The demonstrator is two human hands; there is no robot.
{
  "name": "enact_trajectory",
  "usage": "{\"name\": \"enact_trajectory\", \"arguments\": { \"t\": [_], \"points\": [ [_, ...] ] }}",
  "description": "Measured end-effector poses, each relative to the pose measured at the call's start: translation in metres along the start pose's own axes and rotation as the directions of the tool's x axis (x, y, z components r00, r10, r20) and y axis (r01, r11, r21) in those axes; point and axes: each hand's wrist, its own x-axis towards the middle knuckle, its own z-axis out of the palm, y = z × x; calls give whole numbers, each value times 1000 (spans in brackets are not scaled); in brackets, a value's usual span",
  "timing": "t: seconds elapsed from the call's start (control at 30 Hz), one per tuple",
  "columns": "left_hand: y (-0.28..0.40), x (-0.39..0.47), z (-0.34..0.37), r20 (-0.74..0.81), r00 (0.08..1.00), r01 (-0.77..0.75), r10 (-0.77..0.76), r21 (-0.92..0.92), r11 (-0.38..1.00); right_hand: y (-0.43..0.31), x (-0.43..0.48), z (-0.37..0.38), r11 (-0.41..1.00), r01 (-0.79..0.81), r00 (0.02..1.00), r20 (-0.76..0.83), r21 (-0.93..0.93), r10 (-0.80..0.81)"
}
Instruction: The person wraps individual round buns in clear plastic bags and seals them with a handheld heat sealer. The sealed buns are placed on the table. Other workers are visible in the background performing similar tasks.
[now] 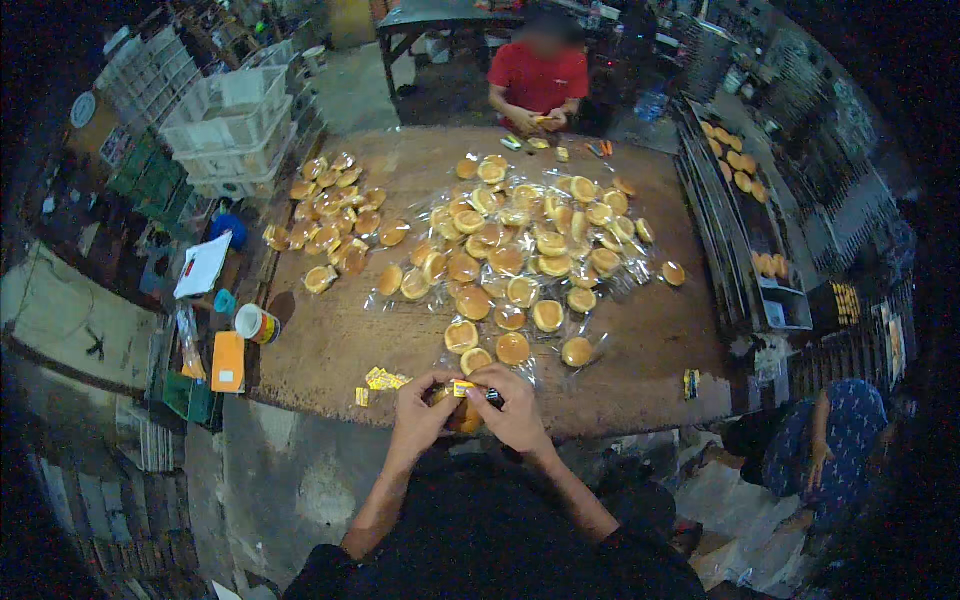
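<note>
Both my hands meet at the near edge of a wooden table (322, 360). My left hand (421, 412) and my right hand (514, 409) grip a round bun (465, 418) between them, with a small yellow label (463, 388) at their fingertips. Whether the bun is wrapped cannot be told. Just left of my left hand lies a small pile of yellow labels (384, 379). Beyond my hands spreads a large heap of round buns (506, 259) in clear plastic bags. A smaller group of bagged buns (330, 214) sits at the table's far left.
Across the table a person in a red shirt (538, 79) handles something small. Stacked white plastic crates (232, 142), a white tub (257, 324) and an orange notebook (228, 361) stand at the left. Baking trays (739, 225) with buns line the right side. Another person (832, 442) sits at lower right.
</note>
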Motion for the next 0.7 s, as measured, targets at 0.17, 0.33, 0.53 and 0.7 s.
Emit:
{"name": "enact_trajectory", "arguments": {
  "t": [0.17,0.33,0.53,0.7],
  "points": [
    [3,-10,21,43,970,235,-238,-399,886,5,-17,-17,999,22,998,-60,35,-20],
    [5,-17,28,7,990,139,-141,-201,970,4,-25,-15,997,-64,991,-118,32,68],
    [-4,-20,29,-65,982,171,-179,-108,979,-3,-5,-10,950,-88,867,-446,299,221],
    [-14,-22,33,-71,997,23,-28,-71,997,-6,0,34,873,-62,838,-450,484,308]
  ]
}}
